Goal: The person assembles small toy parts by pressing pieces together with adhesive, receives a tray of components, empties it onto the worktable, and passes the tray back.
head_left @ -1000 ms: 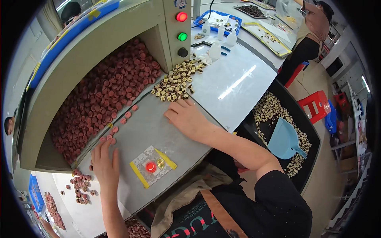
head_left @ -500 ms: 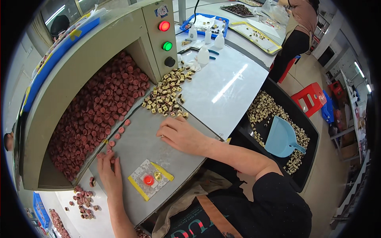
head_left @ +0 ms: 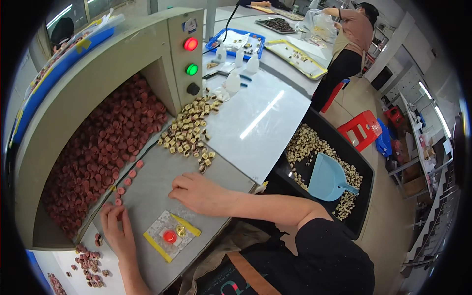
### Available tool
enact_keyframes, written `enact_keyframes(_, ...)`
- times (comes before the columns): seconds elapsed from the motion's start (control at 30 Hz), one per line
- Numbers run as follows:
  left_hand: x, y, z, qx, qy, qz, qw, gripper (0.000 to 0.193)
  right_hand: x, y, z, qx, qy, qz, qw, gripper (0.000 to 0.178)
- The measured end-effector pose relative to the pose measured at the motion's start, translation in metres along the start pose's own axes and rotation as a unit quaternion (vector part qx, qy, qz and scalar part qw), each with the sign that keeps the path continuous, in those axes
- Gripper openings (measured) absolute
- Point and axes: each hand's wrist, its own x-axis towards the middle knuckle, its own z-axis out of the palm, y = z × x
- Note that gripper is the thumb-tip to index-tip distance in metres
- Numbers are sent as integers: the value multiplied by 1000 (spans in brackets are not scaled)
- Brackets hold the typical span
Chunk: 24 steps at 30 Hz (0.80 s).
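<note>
Brings curled right hand [head_left: 199, 195] back from cream-and-brown pieces [head_left: 188, 130] beyond it, nearer the taped plate [head_left: 159, 226], keeping left hand [head_left: 119, 235] beside pink discs [head_left: 128, 182], with both grips too hidden to tell.

Cool white light filled a workroom caught through a fisheye lens.
Glare streaked the white board [head_left: 228, 125], a strip light [head_left: 441, 119] shone at right, and red [head_left: 191, 44] and green [head_left: 191, 69] lamps glowed. Shade dimmed the red pieces [head_left: 103, 147] in their recess. Black vignetting ringed the view; edges bowed, and distant detail looked soft.
</note>
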Motion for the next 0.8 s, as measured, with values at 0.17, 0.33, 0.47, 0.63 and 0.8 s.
enact_keyframes(0.17, -8, -7, 13, -39, 10, -25, 999, 12, 2, 8, 10, -61, -40, -19, 997, 26)
enact_keyframes(0.33, -11, -11, 8, -93, 2, -81, 992, 17, -6, 7, 23, -18, 26, 31, 999, 27)
enact_keyframes(0.47, -23, 11, -19, -435, 42, -298, 849, 27, -2, -3, 31, 2, -3, 8, 1000, 25)
enact_keyframes(0.63, -66, 28, -53, -590, -5, -343, 731, 33, 8, -28, 26, 23, -6, 19, 1000, 21)
enact_keyframes(0.8, -116, -5, -38, -739, 22, -361, 568, 37, 22, -65, 39, -44, -51, 34, 997, 14)
